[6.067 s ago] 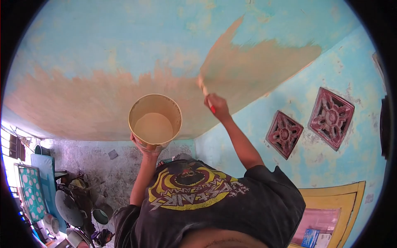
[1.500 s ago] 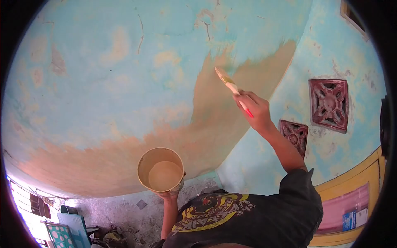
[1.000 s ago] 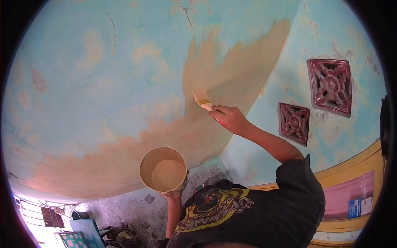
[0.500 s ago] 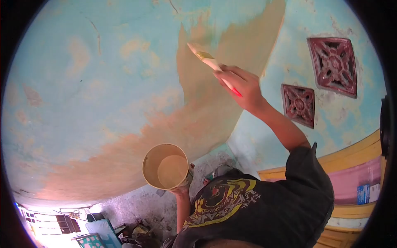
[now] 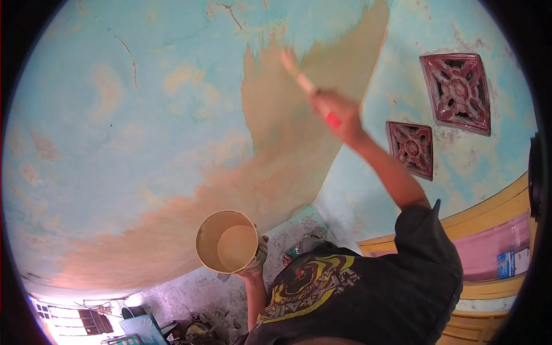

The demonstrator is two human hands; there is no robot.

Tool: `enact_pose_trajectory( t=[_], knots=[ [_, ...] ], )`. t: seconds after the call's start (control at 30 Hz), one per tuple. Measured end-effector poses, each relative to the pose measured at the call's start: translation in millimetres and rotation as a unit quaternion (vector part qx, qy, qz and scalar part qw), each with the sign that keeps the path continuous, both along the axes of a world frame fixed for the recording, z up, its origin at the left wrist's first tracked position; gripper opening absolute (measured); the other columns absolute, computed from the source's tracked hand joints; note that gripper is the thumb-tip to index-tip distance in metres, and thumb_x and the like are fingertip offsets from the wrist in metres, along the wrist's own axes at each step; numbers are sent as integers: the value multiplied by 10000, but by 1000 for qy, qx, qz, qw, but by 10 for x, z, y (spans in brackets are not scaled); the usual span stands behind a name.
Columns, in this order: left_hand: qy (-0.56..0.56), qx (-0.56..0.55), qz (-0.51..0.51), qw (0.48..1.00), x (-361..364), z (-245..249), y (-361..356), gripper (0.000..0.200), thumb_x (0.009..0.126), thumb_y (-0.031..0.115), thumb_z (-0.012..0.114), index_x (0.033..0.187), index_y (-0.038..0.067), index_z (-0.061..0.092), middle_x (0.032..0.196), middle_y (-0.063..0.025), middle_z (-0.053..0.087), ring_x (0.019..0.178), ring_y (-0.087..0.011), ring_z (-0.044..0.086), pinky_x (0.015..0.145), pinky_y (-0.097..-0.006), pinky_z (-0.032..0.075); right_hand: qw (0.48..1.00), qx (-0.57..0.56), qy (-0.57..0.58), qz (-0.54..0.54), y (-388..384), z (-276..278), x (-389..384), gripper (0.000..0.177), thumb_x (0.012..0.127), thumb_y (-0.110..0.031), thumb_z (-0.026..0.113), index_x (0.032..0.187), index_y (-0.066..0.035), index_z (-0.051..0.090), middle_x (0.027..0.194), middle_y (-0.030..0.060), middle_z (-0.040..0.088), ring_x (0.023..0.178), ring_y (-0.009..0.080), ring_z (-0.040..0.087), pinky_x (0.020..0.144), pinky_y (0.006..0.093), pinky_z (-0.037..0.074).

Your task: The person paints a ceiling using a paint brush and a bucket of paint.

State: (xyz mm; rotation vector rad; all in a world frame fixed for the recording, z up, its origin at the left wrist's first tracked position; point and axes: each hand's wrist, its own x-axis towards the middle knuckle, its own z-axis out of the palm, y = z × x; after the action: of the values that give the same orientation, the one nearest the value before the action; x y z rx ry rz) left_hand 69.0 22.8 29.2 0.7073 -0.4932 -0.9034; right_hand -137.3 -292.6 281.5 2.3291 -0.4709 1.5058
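Note:
My right hand is closed around the handle of a paintbrush, smeared by motion, with its bristles up against the wall. Tan paint covers a broad patch there, with a ragged upper edge on the light blue wall. Lower down, my left hand grips a round bucket from its side and underside. Inside the bucket lies tan paint; its open mouth faces me. Most fingers of my left hand are hidden behind the bucket.
Two dark red vent blocks are set in the right wall. Below them runs a yellow frame with a pink panel and a blue box. At lower left, a light blue bin-like object stands among clutter on the grey floor.
The brush tip has moved right and slightly up along the painted patch. My right hand shifted a little with it. The bucket sits slightly lower in view, still held.

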Motion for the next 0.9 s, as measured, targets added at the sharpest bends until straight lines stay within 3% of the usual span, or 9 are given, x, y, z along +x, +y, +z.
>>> enact_pose_trajectory(
  t=[0.07, 0.2, 0.23, 0.33, 0.43, 0.53, 0.63, 0.73, 0.9],
  knots=[
    [257, -146, -66, 953, 38, -123, -20, 901, 835, 641, 695, 1528, 174, 357, 1504, -213, 429, 1390, -491, 388, 985, -722, 420, 996, 43, 80, 18, 67, -600, -10, 147, 848, -11, 748, 977, -44, 687, 825, 100, 686, 709, 241, 685, 581, 355, 555],
    [270, -158, -73, 947, 14, -54, -40, 896, 844, 656, 671, 1528, 172, 351, 1482, -221, 453, 1355, -491, 428, 966, -721, 436, 990, 94, 24, 104, 229, -327, -122, 161, 834, 8, 747, 969, -44, 676, 811, 88, 684, 716, 232, 691, 599, 353, 565],
    [271, -162, -82, 945, 6, -1, -47, 893, 847, 659, 664, 1526, 168, 355, 1476, -225, 459, 1347, -490, 437, 955, -716, 446, 997, 36, -25, 66, 258, -125, -122, 164, 836, 37, 741, 961, -45, 674, 809, 83, 690, 722, 203, 695, 597, 310, 555],
    [240, -143, -87, 956, -17, -23, -125, 883, 854, 663, 648, 1518, 154, 367, 1461, -235, 469, 1327, -488, 456, 922, -699, 473, 962, 138, -212, 102, 251, 321, -76, 149, 839, 49, 732, 945, -33, 669, 815, 82, 697, 730, 155, 691, 620, 276, 536],
    [253, -134, -85, 954, -74, 66, -184, 879, 854, 662, 646, 1510, 141, 377, 1453, -251, 469, 1306, -490, 469, 895, -684, 492, 849, 371, -271, 262, 36, -123, 201, 98, 874, 43, 708, 944, -12, 666, 807, 82, 695, 740, 121, 679, 654, 265, 525],
    [270, -148, -99, 946, -77, 140, -259, 882, 850, 653, 659, 1507, 135, 379, 1449, -267, 465, 1291, -494, 478, 889, -680, 496, 920, 332, -157, 133, 219, -616, 140, 62, 906, 37, 677, 958, 11, 655, 800, 79, 691, 743, 120, 675, 675, 270, 528],
    [268, -166, -117, 942, -107, 175, -348, 881, 847, 635, 678, 1508, 137, 378, 1448, -278, 459, 1296, -497, 471, 904, -676, 489, 919, 280, -234, 150, 281, -459, 46, 53, 923, 14, 662, 974, 17, 649, 802, 73, 690, 700, 130, 672, 658, 266, 529],
    [263, -136, -132, 946, -124, 178, -407, 887, 837, 619, 702, 1513, 146, 375, 1457, -272, 453, 1322, -499, 446, 933, -685, 468, 873, 264, -342, 227, 284, 202, 70, 59, 914, 3, 658, 964, 23, 634, 811, 81, 690, 659, 131, 669, 637, 271, 547],
    [244, -147, -172, 943, -137, 164, -591, 905, 823, 621, 719, 1519, 161, 369, 1476, -245, 440, 1366, -510, 398, 972, -721, 428, 785, 463, -329, 248, 17, -589, 264, 52, 956, -3, 588, 914, 27, 585, 774, 68, 648, 642, 104, 662, 583, 275, 569]
  ],
)
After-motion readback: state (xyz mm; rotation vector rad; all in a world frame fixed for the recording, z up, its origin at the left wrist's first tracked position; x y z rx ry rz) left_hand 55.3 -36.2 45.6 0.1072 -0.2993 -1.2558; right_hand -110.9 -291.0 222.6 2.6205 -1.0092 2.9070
